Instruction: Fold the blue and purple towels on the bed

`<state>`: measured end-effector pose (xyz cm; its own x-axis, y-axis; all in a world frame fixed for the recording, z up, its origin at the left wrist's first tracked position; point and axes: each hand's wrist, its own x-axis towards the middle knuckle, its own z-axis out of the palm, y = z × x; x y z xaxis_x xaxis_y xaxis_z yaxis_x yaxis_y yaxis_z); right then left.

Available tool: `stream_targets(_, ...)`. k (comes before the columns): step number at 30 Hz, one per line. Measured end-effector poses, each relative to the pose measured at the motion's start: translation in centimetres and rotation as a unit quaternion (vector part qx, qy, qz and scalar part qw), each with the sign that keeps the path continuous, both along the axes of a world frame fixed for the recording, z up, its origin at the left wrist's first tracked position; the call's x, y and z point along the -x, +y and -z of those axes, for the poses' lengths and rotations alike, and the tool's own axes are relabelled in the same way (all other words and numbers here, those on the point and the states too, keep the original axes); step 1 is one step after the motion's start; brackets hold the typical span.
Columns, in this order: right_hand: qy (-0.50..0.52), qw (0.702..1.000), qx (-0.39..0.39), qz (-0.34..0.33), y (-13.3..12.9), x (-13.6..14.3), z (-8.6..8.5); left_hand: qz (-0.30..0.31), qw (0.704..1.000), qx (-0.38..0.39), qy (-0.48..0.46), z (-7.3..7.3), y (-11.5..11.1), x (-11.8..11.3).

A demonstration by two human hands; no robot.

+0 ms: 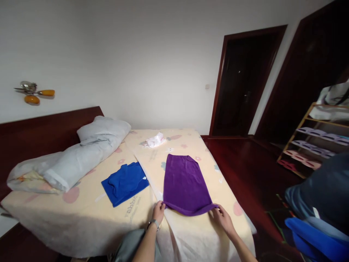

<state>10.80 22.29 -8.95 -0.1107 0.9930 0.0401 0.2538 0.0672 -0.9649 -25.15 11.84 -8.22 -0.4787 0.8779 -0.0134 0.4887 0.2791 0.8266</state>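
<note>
A purple towel (187,182) lies spread out lengthwise on the bed, its near edge lifted a little and sagging between my hands. My left hand (158,211), with a watch on the wrist, pinches the near left corner. At the near right corner my right hand (221,215) grips the same edge between thumb and fingers. The towel's far right corner is folded over. Left of it rests a blue cloth (127,182), partly folded with a crumpled layer on top and a small white tag.
The bed (174,233) has a patterned cream sheet. A crumpled white cloth (155,140) lies toward its far end, and a rolled grey-white quilt (81,156) along the headboard (49,131). To the right stand a shoe rack (308,136) and a dark blue heap (321,193).
</note>
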Motion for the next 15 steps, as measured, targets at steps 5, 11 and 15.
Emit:
stream_targets(5, 0.031, 0.999, -0.028, 0.019, 0.4, -1.1, -0.3, -0.057, 0.997, 0.036, 0.026, -0.6, 0.2, -0.2)
stream_targets(11, -0.06, 0.997, -0.055, -0.012, -0.8, -3.7, -1.0, -0.044, 0.989, 0.105, 0.094, -1.7, -0.6, -0.8)
stream_targets(15, -0.115, 0.992, -0.044, -0.007, -1.9, -5.2, -0.1, -0.004, 0.975, 0.172, 0.137, -2.3, -1.7, -1.4)
